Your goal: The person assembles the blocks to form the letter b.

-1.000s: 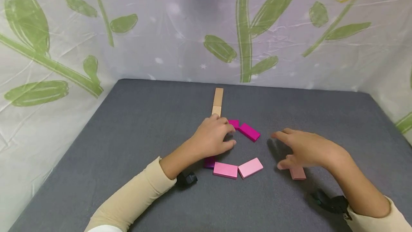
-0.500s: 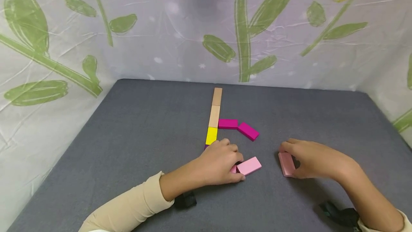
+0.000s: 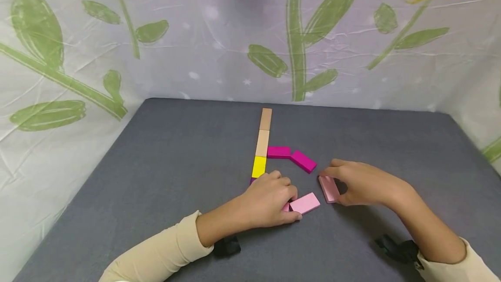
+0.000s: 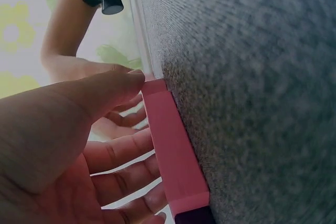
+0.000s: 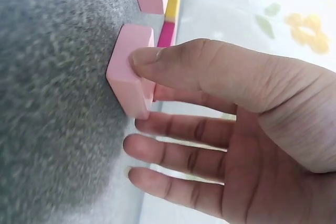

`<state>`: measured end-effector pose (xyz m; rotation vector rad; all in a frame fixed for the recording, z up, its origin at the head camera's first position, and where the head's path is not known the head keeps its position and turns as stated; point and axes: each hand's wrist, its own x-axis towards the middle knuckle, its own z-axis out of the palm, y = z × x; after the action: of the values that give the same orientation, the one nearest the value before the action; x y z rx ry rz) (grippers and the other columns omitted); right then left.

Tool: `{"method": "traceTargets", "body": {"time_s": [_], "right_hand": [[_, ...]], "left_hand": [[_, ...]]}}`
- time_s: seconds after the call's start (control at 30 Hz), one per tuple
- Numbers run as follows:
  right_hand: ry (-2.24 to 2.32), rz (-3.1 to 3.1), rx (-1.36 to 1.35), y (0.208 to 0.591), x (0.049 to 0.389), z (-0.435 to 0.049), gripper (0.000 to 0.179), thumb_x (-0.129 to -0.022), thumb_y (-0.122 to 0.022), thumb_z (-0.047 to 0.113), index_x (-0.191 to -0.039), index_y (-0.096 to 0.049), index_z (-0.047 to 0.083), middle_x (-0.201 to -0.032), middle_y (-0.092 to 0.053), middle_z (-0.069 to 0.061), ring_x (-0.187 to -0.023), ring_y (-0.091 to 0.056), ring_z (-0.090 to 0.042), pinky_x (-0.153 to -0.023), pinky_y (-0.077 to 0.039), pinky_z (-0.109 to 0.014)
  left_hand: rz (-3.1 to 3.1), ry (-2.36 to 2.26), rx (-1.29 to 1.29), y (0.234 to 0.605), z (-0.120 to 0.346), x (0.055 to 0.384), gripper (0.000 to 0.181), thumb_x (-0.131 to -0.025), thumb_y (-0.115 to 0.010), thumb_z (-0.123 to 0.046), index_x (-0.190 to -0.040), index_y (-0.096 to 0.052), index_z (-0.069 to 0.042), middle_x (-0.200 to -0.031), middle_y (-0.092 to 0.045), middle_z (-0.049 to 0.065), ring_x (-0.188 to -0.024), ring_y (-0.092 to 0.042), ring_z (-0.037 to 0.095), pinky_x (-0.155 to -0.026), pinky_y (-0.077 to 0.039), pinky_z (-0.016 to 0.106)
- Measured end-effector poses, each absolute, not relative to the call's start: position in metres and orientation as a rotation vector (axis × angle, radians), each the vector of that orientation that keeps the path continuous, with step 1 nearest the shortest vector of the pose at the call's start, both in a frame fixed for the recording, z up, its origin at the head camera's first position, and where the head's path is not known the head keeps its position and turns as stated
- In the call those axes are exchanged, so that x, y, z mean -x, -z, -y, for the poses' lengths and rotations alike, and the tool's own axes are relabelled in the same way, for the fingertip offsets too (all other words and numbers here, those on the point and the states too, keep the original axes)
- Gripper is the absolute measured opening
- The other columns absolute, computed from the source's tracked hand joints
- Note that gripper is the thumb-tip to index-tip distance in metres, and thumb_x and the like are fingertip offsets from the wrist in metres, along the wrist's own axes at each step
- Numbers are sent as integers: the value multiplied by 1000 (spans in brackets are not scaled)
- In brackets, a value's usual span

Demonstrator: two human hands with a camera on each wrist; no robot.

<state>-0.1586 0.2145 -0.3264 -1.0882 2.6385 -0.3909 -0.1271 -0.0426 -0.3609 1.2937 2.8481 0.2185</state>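
My left hand (image 3: 272,199) reaches over the lower row, its thumb and fingers on either side of a pink block (image 4: 176,145) that the head view mostly hides. Against that block's right end lies a light pink block (image 3: 305,203), beside the thumb tip. My right hand (image 3: 365,182) pinches another pink block (image 3: 328,189) between thumb and index finger, standing on the table just right of the light pink one and apart from it. In the right wrist view the thumb (image 5: 152,61) presses this block, and the other fingers extend below.
Two wooden blocks (image 3: 264,132) and a yellow block (image 3: 259,167) form a line, with a purple block (image 3: 253,181) partly under my left hand. Two magenta blocks (image 3: 291,156) branch right. The grey table (image 3: 188,151) meets a flowered cloth (image 3: 219,55) behind.
My left hand came down from the upper blocks to the lower pink block and stayed. My right hand took hold of a pink block and carried it leftward, closer to the others.
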Motion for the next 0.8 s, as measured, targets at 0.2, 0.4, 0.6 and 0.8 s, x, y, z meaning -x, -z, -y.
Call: {"method": "traceTargets", "body": {"time_s": [0.2,0.4,0.6,0.8], "right_hand": [[415,-2606,1194,328,164,-207,42,-80,-81,7,-120,-70,13,-104,-59,8,-88,-59,-12,-71,-50,-32],[398,-2645,1182,331,166,-202,41,-81,-84,17,-118,-70,10,-107,-62,5,-93,-62,-14,-77,-53,-37],[374,-2680,1160,332,167,-200,42,-79,-87,22,-115,-70,9,-101,-62,6,-86,-60,-11,-74,-53,-37],[381,-2691,1166,334,167,-201,42,-79,-87,22,-115,-70,8,-104,-63,4,-91,-63,-13,-76,-53,-38]], "left_hand": [[-2841,-209,-1295,362,42,127,28,-86,-74,-49,-91,-73,-21,-80,-57,-9,-75,-43,10,-65,-36,24],[-2846,-197,-1287,362,41,128,28,-86,-74,-49,-90,-73,-22,-79,-57,-9,-75,-43,10,-65,-36,24],[-2842,-190,-1290,362,41,128,28,-86,-74,-49,-91,-74,-21,-81,-58,-9,-76,-44,10,-65,-36,25],[-2832,-180,-1289,362,41,128,29,-87,-73,-49,-94,-74,-21,-81,-59,-9,-77,-45,11,-65,-37,25]]}}
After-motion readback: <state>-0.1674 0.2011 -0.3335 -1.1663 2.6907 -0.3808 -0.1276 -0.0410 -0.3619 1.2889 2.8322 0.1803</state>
